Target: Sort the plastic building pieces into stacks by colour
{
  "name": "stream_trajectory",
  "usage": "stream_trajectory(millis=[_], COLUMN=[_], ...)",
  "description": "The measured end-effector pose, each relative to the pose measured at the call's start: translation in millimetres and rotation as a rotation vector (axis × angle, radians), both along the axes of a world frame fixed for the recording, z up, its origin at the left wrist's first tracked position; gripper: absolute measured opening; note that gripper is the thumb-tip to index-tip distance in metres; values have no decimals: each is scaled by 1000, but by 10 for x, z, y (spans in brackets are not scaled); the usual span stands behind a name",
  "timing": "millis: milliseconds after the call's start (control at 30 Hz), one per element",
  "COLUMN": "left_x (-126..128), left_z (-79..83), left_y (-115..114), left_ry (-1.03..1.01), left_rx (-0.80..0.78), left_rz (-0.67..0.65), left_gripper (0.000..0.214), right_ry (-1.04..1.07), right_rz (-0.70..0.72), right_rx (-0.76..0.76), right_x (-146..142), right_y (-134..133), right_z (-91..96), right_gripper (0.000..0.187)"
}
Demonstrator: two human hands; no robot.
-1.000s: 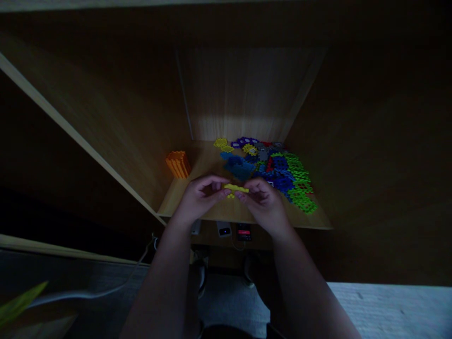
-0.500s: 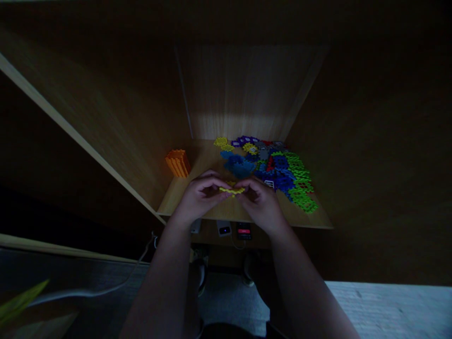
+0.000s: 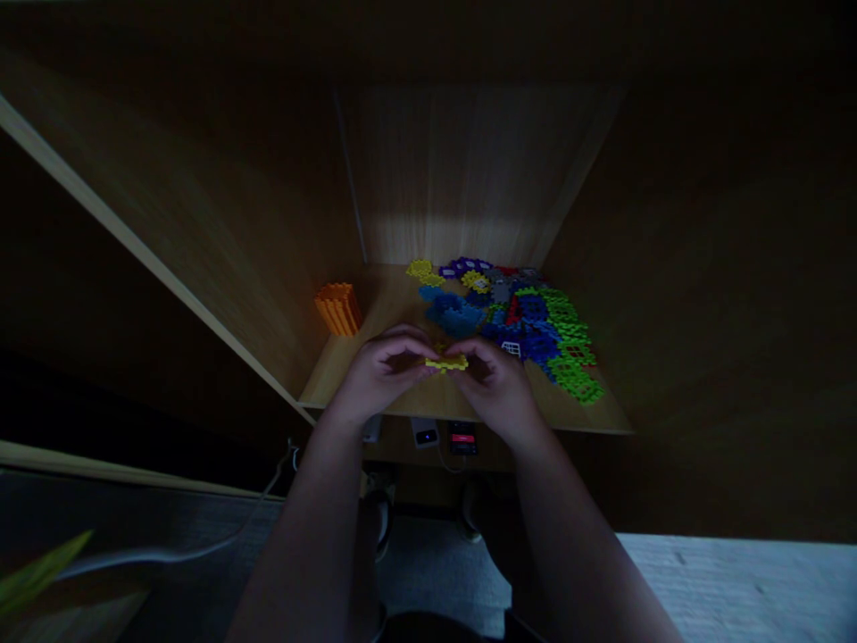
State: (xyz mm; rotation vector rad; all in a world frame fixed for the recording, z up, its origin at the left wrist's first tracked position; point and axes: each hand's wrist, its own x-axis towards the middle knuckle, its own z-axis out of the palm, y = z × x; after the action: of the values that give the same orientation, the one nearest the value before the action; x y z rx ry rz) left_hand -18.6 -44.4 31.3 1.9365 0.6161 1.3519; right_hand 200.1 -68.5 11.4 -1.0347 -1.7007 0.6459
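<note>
Over the front part of the wooden shelf [image 3: 415, 404], my left hand [image 3: 385, 366] and my right hand [image 3: 492, 375] pinch yellow toothed plastic building pieces [image 3: 446, 363] between thumbs and fingers, one hand at each side. The pieces are seen nearly edge-on, and the fingers partly cover them; how many there are I cannot tell. Beyond my hands lie translucent blue pieces [image 3: 455, 314]. To the right is a spread of dark blue pieces [image 3: 539, 339] and green pieces [image 3: 566, 317]. More yellow pieces [image 3: 420, 268] rest near the back.
An orange ribbed stack of pieces [image 3: 339, 309] stands upright at the shelf's left. Wooden side panels rise on both sides, with a back panel [image 3: 455, 179] behind. Below the shelf's front edge are a phone [image 3: 462, 438] and a cabled grey device [image 3: 425, 435].
The yellow pieces between my fingers have shifted slightly to the right and turned a little. Both hands keep nearly the same place.
</note>
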Motion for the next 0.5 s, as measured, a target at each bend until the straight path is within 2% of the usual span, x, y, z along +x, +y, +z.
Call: stream_trajectory(millis=[233, 500], left_x=[-17, -4], left_z=[-25, 5], left_y=[9, 3], left_ry=[22, 34], left_rx=[-3, 5], left_rz=[57, 37], left_gripper=[13, 9], right_ry=[18, 24], right_rz=[41, 52], right_rx=[167, 201], right_x=[-30, -32], right_y=[-15, -69], right_z=[89, 146], right_gripper=[18, 14])
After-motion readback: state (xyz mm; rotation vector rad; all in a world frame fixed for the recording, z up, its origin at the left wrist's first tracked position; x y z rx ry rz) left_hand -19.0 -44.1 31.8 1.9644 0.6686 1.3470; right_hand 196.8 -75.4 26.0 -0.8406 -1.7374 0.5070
